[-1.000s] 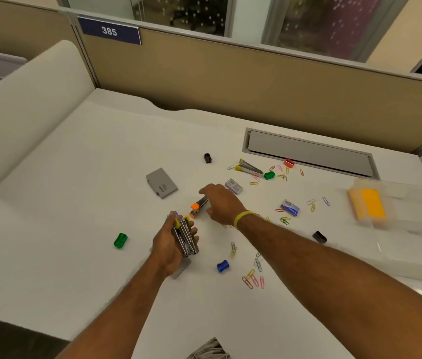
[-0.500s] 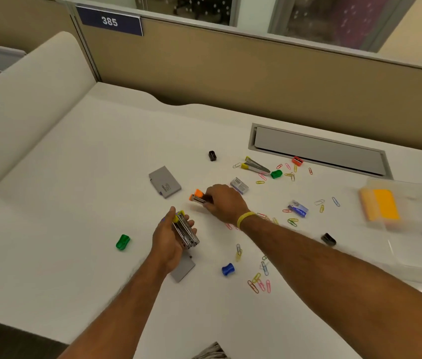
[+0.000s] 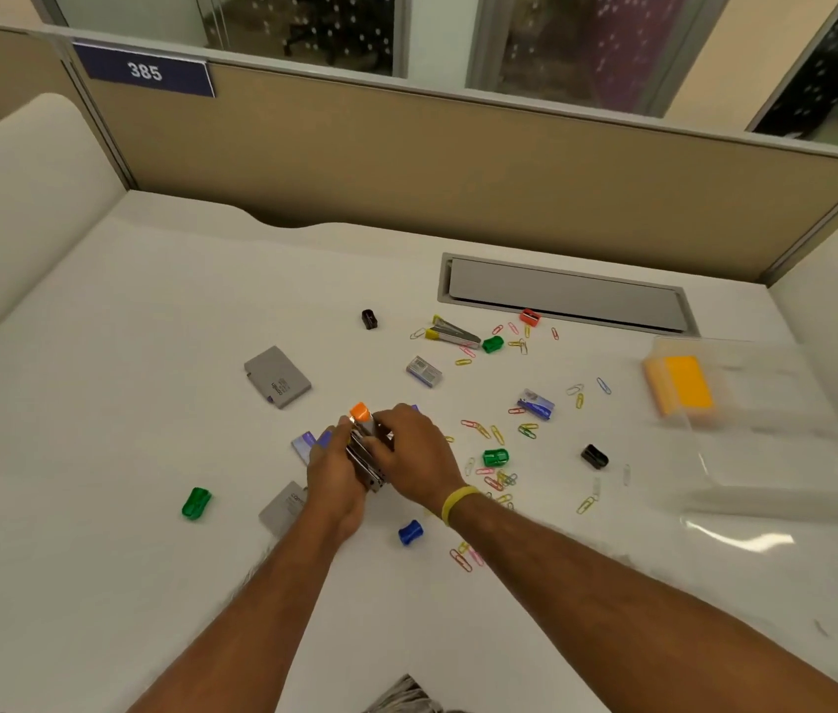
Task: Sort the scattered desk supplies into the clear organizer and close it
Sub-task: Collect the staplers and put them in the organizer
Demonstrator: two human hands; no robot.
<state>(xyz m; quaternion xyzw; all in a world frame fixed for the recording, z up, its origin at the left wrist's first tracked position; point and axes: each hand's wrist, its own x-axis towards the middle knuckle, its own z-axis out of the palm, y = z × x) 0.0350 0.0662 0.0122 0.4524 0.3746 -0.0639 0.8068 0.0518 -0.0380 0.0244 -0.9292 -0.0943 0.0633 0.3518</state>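
Both hands meet mid-worktop [image 3: 123, 403]. Left hand [image 3: 337, 470] has its grip wrapped round a stack [image 3: 366, 458] of small metal staplers, held on edge, probably so more can be slotted in. Right hand [image 3: 414, 450] has its grip pinching the orange stapler [image 3: 360, 412], pressing it against the stack's far side to square it up; fingertips are partly hidden. My read is that like items are being gathered into one handful to save trips. The organizer [image 3: 766, 419] sits far right, well apart from the hands, lid open and lying toward the near edge, with a yellow pad [image 3: 684, 385] in one compartment; it is blurred, so the dividers are unclear. Still loose are the yellow stapler [image 3: 450, 332] near the back, paper clips [image 3: 496, 478] beside the right wrist, a green sharpener [image 3: 196, 503] at left and a grey box [image 3: 278, 376]. Most sorting is not yet done.
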